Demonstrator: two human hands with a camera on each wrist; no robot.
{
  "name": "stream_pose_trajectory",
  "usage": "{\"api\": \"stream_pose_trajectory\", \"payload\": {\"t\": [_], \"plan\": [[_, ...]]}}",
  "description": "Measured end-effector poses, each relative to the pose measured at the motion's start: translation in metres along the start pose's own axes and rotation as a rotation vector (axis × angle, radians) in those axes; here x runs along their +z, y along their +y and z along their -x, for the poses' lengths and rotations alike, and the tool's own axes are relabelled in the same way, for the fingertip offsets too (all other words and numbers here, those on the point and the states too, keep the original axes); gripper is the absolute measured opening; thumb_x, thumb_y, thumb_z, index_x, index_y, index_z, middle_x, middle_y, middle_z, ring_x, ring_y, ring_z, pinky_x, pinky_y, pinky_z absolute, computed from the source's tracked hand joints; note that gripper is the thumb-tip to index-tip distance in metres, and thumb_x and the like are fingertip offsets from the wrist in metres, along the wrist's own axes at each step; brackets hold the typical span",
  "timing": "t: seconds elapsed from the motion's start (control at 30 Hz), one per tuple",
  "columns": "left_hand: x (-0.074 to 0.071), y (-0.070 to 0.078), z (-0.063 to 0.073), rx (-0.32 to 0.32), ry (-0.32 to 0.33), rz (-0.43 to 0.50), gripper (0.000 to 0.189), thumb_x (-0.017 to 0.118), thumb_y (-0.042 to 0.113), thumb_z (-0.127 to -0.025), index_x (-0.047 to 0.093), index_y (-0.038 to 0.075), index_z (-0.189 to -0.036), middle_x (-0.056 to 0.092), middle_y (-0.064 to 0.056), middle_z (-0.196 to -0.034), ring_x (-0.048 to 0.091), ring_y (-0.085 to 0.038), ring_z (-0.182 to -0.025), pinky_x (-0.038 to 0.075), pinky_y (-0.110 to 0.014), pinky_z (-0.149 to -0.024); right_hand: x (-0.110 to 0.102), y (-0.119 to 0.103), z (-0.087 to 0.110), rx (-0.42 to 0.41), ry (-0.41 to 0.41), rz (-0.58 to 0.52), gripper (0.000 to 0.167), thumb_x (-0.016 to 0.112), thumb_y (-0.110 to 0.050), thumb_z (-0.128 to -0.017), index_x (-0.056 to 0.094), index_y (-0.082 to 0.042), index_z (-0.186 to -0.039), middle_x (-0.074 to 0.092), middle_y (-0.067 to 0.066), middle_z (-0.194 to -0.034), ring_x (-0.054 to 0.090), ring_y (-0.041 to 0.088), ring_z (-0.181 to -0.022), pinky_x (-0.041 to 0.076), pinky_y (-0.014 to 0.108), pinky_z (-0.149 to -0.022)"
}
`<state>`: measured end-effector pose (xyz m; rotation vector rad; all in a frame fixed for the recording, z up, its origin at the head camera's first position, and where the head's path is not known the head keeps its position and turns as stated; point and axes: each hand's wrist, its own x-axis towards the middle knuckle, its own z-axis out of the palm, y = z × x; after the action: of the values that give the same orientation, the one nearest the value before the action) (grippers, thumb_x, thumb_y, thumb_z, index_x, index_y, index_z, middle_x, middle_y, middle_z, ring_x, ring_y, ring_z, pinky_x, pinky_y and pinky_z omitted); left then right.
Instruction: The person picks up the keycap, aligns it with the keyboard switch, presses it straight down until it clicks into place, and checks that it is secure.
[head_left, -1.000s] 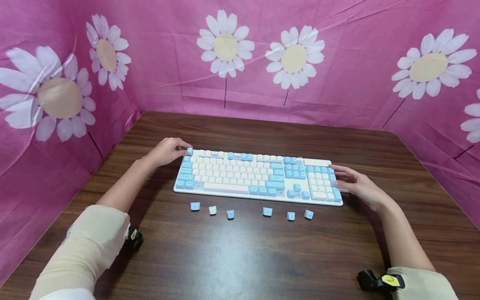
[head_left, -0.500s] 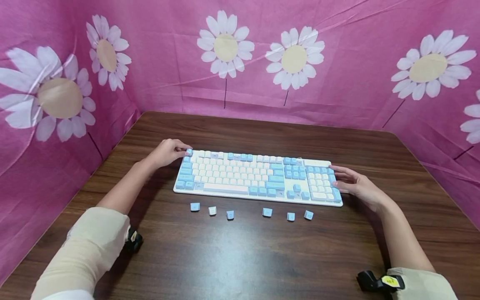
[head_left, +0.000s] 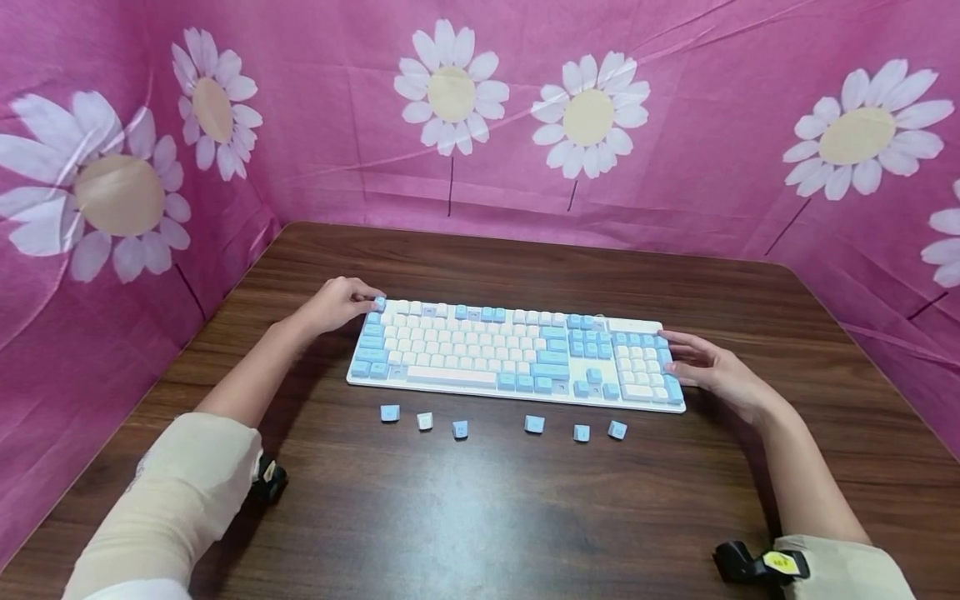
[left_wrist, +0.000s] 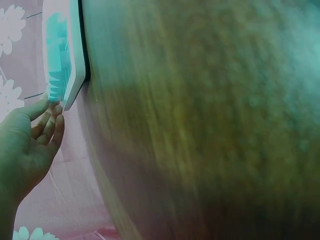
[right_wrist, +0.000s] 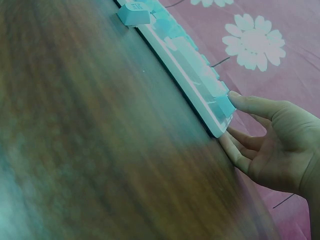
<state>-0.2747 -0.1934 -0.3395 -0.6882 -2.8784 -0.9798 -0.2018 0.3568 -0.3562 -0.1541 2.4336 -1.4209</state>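
A white and light-blue computer keyboard (head_left: 457, 377) lies on the table, some key positions lacking caps. My left hand (head_left: 333, 305) holds its far left corner, thumb and fingertips at the blue corner key (head_left: 379, 305). In the left wrist view, the left hand (left_wrist: 30, 145) has its thumb on the keys' side and other fingers curled at the end. My right hand (head_left: 716, 373) grips the right end. The right wrist view shows its thumb (right_wrist: 250, 104) against the end key and its other fingers at the lower edge. Loose keycaps, such as a white one (head_left: 425, 422), lie in front.
Several blue keycaps, among them one at left (head_left: 390, 413) and one at right (head_left: 617, 430), form a row before the keyboard. The brown wooden table (head_left: 465, 517) meets a pink flowered cloth (head_left: 322, 100) behind and at the sides.
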Motion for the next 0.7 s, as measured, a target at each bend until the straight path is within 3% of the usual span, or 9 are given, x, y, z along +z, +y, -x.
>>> {"api": "stream_pose_trajectory", "payload": {"t": [0.27,0.47,0.7], "plan": [[0.003,-0.006,0.004,-0.037,0.018,0.043,0.024,0.059,0.005,-0.090,0.064,-0.005,-0.110,0.063,-0.019,-0.094,0.039,-0.015,-0.057,0.036,-0.028,-0.055,0.000,0.002,0.000,-0.005,0.003,-0.010,0.068,0.061,-0.028,-0.090,0.026,-0.012,-0.145,0.030,0.021,-0.138,0.048,0.008,-0.103,0.040,0.019,-0.082],[0.005,-0.010,0.007,-0.006,0.059,0.066,0.022,0.061,0.004,-0.088,0.065,-0.006,-0.108,0.064,-0.021,-0.098,0.052,-0.018,-0.070,0.041,-0.027,-0.060,0.001,0.001,0.000,-0.010,0.006,-0.019,0.068,0.061,-0.027,-0.090,0.026,-0.011,-0.145,0.030,0.022,-0.138,0.048,0.007,-0.103,0.041,0.018,-0.081],[0.006,-0.011,0.008,-0.042,0.063,0.083,0.025,0.061,0.010,-0.089,0.065,-0.004,-0.110,0.062,-0.020,-0.098,0.048,-0.019,-0.070,0.039,-0.027,-0.061,0.001,0.000,0.000,-0.015,0.000,-0.017,0.068,0.061,-0.027,-0.090,0.026,-0.010,-0.145,0.030,0.022,-0.138,0.048,0.008,-0.103,0.042,0.019,-0.081]]}}
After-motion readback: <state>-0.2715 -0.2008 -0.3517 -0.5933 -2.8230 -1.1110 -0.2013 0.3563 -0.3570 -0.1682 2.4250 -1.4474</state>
